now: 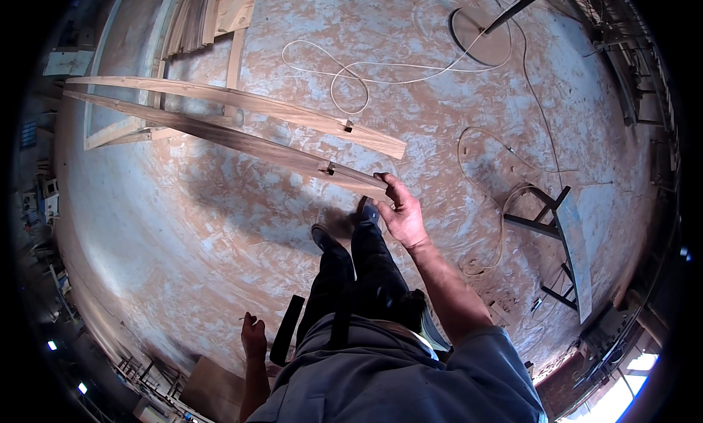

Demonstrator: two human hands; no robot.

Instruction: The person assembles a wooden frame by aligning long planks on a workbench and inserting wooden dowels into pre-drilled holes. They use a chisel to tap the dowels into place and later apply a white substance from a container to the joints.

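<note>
My right hand (pixel 401 214) grips the near end of a long wooden beam (pixel 256 146), thumb and fingers closed round it. A dark notch is cut into the beam close to that end. The beam stretches away to the far left. Beyond it, and roughly alongside, runs a second wooden beam (pixel 289 114) with a similar notch; no hand touches that one. Low on the left, apart from the wood, my left hand (pixel 254 335) is closed, and a small thin light-coloured thing pokes out between its fingers. Its kind is too small to tell.
Several boards (pixel 194 20) lie stacked on a wooden frame (pixel 234 68) at the far left. A pale cable (pixel 399 81) loops across the stained floor (pixel 425 291) near a round-based stand (pixel 469 35). On the right stands a metal-legged bench (pixel 573 240), with a hose (pixel 501 225) beside it.
</note>
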